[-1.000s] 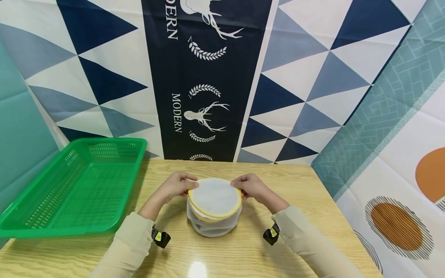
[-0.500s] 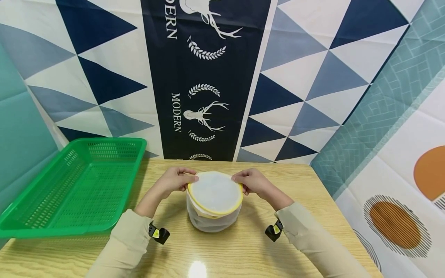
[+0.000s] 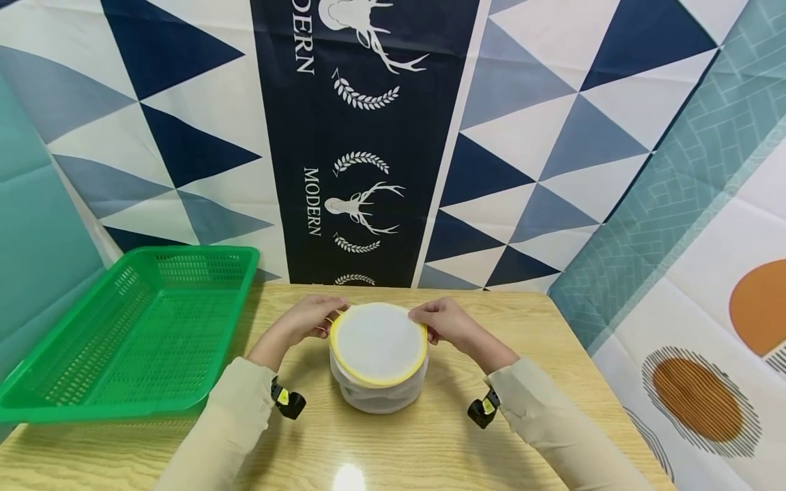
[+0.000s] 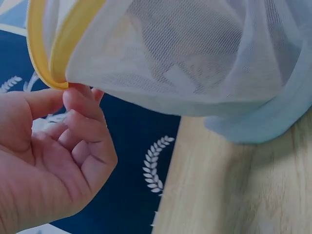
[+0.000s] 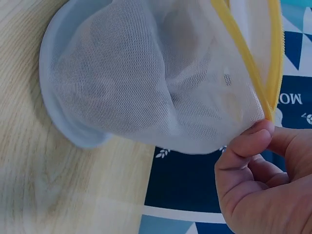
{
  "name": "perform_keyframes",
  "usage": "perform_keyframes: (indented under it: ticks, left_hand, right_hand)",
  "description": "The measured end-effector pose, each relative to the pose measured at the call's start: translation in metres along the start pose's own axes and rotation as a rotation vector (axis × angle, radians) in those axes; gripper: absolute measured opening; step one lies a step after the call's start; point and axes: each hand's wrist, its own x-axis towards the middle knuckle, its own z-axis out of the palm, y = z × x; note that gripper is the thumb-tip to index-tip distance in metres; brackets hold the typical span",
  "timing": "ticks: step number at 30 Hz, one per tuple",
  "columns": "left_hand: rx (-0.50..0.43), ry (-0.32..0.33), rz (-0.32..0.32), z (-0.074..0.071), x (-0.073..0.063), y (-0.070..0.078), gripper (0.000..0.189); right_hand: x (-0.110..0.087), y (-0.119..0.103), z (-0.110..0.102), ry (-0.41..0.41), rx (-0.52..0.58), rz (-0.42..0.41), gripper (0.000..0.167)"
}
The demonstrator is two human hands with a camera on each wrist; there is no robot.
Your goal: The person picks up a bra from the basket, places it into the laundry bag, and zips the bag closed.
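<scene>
A round, white mesh laundry bag (image 3: 379,344) with yellow trim stands on the wooden table, its disc-shaped top tilted towards me. At the left of its rim, my left hand (image 3: 308,319) pinches the yellow edge, thumb and forefinger meeting there in the left wrist view. Opposite, my right hand (image 3: 451,322) pinches the rim between thumb and curled forefinger. Seen from the right wrist, two yellow bands (image 5: 251,73) part upwards from the pinched spot, and the mesh side (image 5: 117,78) hangs in soft folds to a pale grey-blue base (image 5: 51,105).
A large green plastic basket (image 3: 209,341) stands on the left side of the wooden table (image 3: 522,416). Behind the table hangs a cloth (image 3: 362,136) printed with triangles and deer heads. Black cameras are strapped to both wrists.
The bag's top has risen slightly away from me with both hands. My left thumb has slid off the top face to the edge, and the lid now lies flatter and rounder over the bag.
</scene>
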Motion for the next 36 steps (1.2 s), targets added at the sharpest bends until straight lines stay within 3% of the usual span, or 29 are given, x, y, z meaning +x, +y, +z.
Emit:
perform_keyframes:
  ticks: [9, 14, 18, 23, 30, 36]
  left_hand:
    - [0.039, -0.095, -0.002, 0.005, 0.028, 0.000, 0.039]
    - [-0.047, -0.205, 0.050, 0.012, 0.037, 0.005, 0.039]
    - [-0.123, -0.266, 0.038, 0.016, 0.042, 0.007, 0.042]
    - [-0.144, -0.264, 0.027, 0.016, 0.044, 0.007, 0.042]
    - [-0.184, -0.260, 0.069, 0.014, 0.043, 0.004, 0.041]
    - [-0.203, -0.166, 0.088, 0.017, 0.041, 0.005, 0.036]
  right_hand:
    - [0.002, 0.005, 0.002, -0.023, 0.053, -0.011, 0.031]
    - [0.003, 0.008, 0.001, -0.031, 0.057, -0.018, 0.032]
    - [0.004, 0.009, 0.000, -0.039, 0.062, -0.011, 0.033]
    - [0.006, 0.010, 0.000, -0.044, 0.074, -0.011, 0.035]
    - [0.009, 0.013, 0.002, -0.037, 0.081, 0.005, 0.035]
    - [0.011, 0.009, 0.007, -0.010, 0.038, -0.004, 0.032]
